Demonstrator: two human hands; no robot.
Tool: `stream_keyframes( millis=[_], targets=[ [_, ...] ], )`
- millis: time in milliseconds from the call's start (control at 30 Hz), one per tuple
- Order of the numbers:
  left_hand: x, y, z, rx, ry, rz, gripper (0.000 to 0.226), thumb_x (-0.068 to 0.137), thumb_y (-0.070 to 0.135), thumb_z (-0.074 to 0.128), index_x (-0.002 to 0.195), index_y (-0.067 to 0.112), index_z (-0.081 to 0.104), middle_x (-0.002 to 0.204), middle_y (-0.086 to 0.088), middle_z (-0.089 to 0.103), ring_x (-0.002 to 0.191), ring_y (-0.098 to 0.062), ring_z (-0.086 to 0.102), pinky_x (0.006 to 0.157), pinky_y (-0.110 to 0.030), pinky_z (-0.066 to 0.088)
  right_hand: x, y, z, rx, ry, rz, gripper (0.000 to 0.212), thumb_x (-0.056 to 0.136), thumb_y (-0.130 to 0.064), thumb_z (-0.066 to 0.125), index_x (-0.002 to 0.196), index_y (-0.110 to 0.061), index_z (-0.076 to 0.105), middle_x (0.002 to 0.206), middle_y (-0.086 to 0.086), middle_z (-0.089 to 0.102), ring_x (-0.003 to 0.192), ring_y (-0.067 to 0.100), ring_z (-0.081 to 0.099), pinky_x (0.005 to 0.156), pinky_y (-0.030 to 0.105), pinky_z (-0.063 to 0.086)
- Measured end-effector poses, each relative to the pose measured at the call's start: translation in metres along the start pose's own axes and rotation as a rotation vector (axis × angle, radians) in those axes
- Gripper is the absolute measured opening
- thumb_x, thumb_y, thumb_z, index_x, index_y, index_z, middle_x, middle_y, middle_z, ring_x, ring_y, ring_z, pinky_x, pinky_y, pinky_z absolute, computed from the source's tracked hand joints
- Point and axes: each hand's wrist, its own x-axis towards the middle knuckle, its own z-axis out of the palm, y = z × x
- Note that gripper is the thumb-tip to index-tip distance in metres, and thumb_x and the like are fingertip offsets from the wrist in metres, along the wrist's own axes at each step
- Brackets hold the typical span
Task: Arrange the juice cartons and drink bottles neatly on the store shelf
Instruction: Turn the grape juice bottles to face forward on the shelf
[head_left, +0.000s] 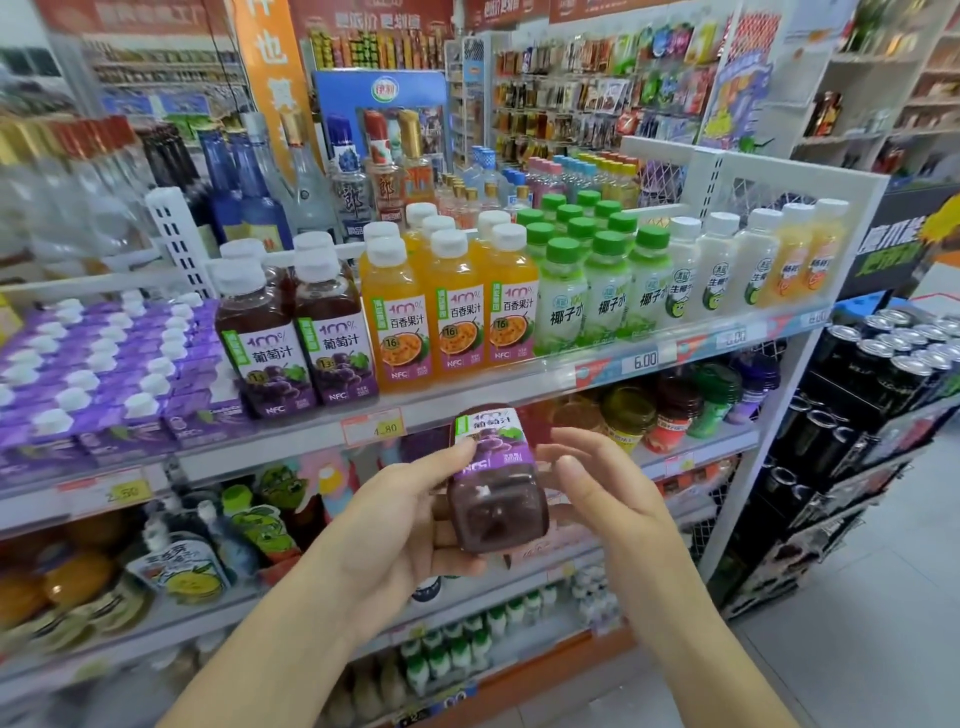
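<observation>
Fingers of left hand (410, 519) curled round grape juice bottle (496, 483) at lower centre of frame, thumb tip pressed on purple label, bottle tipped with dark base toward camera and neck pointing away at shelf (467, 402). Right hand (608, 499) just beside bottle on its right, fingers straight and loosely spread, fingertips near label; contact with bottle not clear.

Above bottle, on shelf across middle of frame: two more grape juice bottles (296, 338) upright at front edge, left of centre. Left of them, purple juice cartons (104, 374) packed in rows with white caps up. Right of them, orange juice bottles (452, 306) in three files, then green-capped coconut water bottles (597, 280), then white-capped pale bottles (727, 260) toward right end. Price tags along shelf lip, one just above held bottle.

Behind, upper left of frame: tall clear and blue glass bottles (249, 182). Right edge: black cans (893, 353) stacked in trays.
</observation>
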Motion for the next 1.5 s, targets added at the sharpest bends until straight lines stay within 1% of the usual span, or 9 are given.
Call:
stream_keyframes(
  millis=[200,367,500,667,767,900,1133,1300,1500],
  targets=[
    [0.016,-0.019,0.001,-0.032,-0.066,0.002,0.055,0.083,0.03,0.066,0.135,0.011,0.063,0.114,-0.014,0.079,0.101,-0.031,0.078,0.076,-0.045,0.064,0.005,0.004,0.013,0.417,-0.185,0.269,0.042,0.109,-0.036,0.052,0.146,-0.019,0.062,0.137,0.012,0.071,0.129,0.035,0.067,0.112,0.054,0.049],
    [0.018,-0.018,0.0,0.182,-0.038,0.109,0.035,0.104,0.025,0.057,0.134,0.043,0.06,0.115,0.009,0.08,0.104,-0.014,0.078,0.081,-0.037,0.065,0.007,0.003,0.023,0.573,-0.12,0.25,0.044,0.103,-0.03,0.053,0.147,-0.03,0.056,0.135,0.005,0.073,0.124,0.028,0.071,0.107,0.052,0.053],
    [0.017,-0.012,-0.001,0.387,0.067,0.205,0.035,0.108,0.034,0.057,0.126,0.064,0.062,0.121,0.006,0.076,0.106,-0.024,0.077,0.094,-0.052,0.062,0.007,0.003,0.026,0.509,-0.028,0.132,0.053,0.094,-0.021,0.065,0.144,-0.036,0.058,0.128,0.003,0.077,0.118,0.028,0.074,0.098,0.054,0.061],
    [0.01,-0.004,0.006,0.272,0.012,0.263,0.027,0.106,0.033,0.053,0.128,0.046,0.063,0.113,0.015,0.08,0.102,-0.01,0.078,0.081,-0.03,0.065,0.002,0.003,0.032,0.14,0.097,-0.097,0.065,0.091,-0.022,0.081,0.145,-0.05,0.058,0.126,-0.009,0.074,0.113,0.022,0.074,0.09,0.043,0.064],
    [0.009,-0.002,0.004,0.236,0.068,0.274,0.029,0.1,0.038,0.061,0.129,0.034,0.066,0.11,0.005,0.081,0.099,-0.018,0.079,0.083,-0.041,0.066,-0.002,0.005,0.032,0.028,0.077,-0.138,0.058,0.094,-0.032,0.077,0.143,-0.055,0.057,0.134,-0.012,0.068,0.116,0.021,0.071,0.093,0.047,0.062],
    [0.012,-0.002,-0.008,0.1,0.143,0.237,0.033,0.097,0.042,0.058,0.12,0.022,0.071,0.109,-0.012,0.08,0.094,-0.031,0.075,0.091,-0.058,0.06,-0.002,0.003,0.021,0.127,0.067,-0.119,0.048,0.102,-0.011,0.065,0.139,-0.042,0.064,0.127,-0.009,0.073,0.113,0.02,0.072,0.086,0.04,0.063],
    [0.02,-0.002,-0.009,-0.221,0.065,0.134,0.05,0.094,0.046,0.053,0.122,0.01,0.076,0.112,-0.017,0.079,0.098,-0.031,0.079,0.07,-0.043,0.066,0.005,0.001,0.016,0.026,-0.078,-0.056,0.048,0.099,-0.036,0.069,0.145,-0.04,0.06,0.138,-0.007,0.07,0.132,0.016,0.063,0.106,0.051,0.055],
    [0.006,0.0,-0.012,-0.009,-0.072,0.153,0.037,0.104,0.025,0.054,0.139,0.016,0.064,0.127,-0.015,0.075,0.117,-0.038,0.072,0.09,-0.052,0.063,0.003,-0.001,0.016,0.055,-0.085,-0.083,0.053,0.098,-0.024,0.071,0.149,-0.032,0.058,0.136,-0.01,0.072,0.131,0.014,0.065,0.106,0.047,0.056],
    [0.01,-0.003,-0.008,0.103,0.103,0.22,0.033,0.104,0.019,0.059,0.136,0.026,0.058,0.114,-0.009,0.08,0.104,-0.029,0.078,0.093,-0.053,0.061,-0.001,0.001,0.017,0.031,-0.004,-0.114,0.061,0.093,-0.006,0.077,0.143,-0.037,0.062,0.129,-0.025,0.072,0.123,0.0,0.067,0.093,0.022,0.06]
  ],
)
